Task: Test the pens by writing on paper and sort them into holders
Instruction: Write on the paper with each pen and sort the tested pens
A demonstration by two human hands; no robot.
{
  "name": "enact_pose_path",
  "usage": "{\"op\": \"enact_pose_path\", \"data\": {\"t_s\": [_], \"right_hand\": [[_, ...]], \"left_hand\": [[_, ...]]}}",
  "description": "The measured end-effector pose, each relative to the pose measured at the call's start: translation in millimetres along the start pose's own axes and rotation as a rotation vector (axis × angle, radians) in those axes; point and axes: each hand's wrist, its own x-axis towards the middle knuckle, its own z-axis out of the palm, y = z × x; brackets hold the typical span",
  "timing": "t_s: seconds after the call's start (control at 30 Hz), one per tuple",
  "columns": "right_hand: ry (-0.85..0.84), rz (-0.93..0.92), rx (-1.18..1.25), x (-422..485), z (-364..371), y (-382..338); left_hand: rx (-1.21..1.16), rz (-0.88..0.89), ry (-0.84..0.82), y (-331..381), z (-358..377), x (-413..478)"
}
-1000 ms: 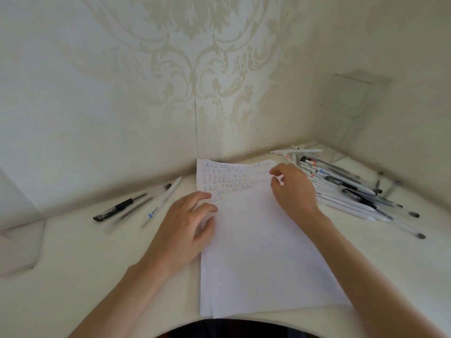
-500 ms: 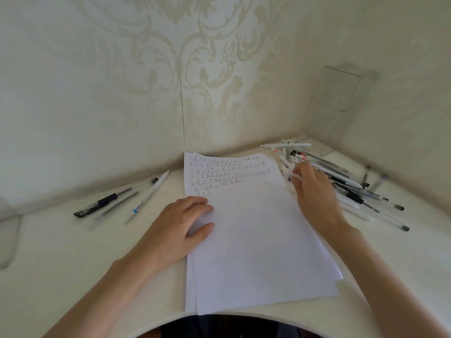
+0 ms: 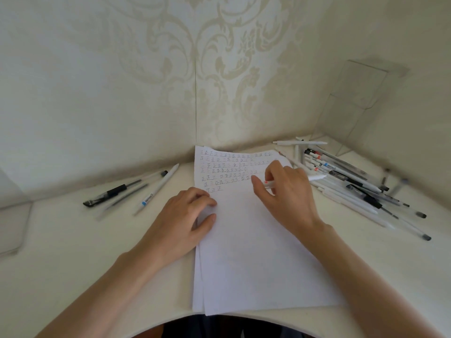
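Field note: my own two hands and arms, seen from the head camera.

Left hand [image 3: 180, 220] and right hand [image 3: 285, 198] are both bare, the nails short and plain where they show. Left forearm [image 3: 109, 284] and right forearm [image 3: 366, 276] are bare from the wrist to the frame's edge, both slim. Low between them is a strip of my dark clothing [image 3: 219, 325], navy to black, its cut and fabric too dim to tell.

R hand [image 3: 285, 193] grips white pen [image 3: 314, 178] over paper [image 3: 256, 259] — L hand [image 3: 181, 220] flat on sheet edge.
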Motion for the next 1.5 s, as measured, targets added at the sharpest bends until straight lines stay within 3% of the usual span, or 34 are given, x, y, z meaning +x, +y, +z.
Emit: {"op": "enact_pose_path", "data": {"t_s": [0.2,0.33,0.43,0.5,0.57,0.73,0.93,1.17,1.5], "right_hand": [[-0.028,-0.043,0.167,11,9,-18],[0.051,-0.001,0.391,23,17,-32],[0.016,0.15,0.493,24,16,-39],[-0.115,0.401,0.741,20,16,-44],[-0.206,0.495,0.883,16,19,-45],[-0.288,0.489,0.863,21,28,-40],[-0.366,0.567,0.771,34,40,-39],[-0.229,0.63,0.778,34,39,-35],[-0.259,0.549,0.705,32,41,-38]], "left_hand": [[0.015,-0.009,-0.02,2,-3,-1],[0.013,-0.012,-0.025,1,-2,-1],[0.027,-0.011,-0.034,1,-1,0],[0.028,-0.008,-0.034,1,0,1],[0.014,0.0,-0.037,1,1,0],[0.093,0.119,-0.127,0,5,-1],[0.072,0.123,-0.137,-1,5,0],[0.074,0.105,-0.182,0,4,1],[0.075,0.066,-0.225,3,1,1]]}}
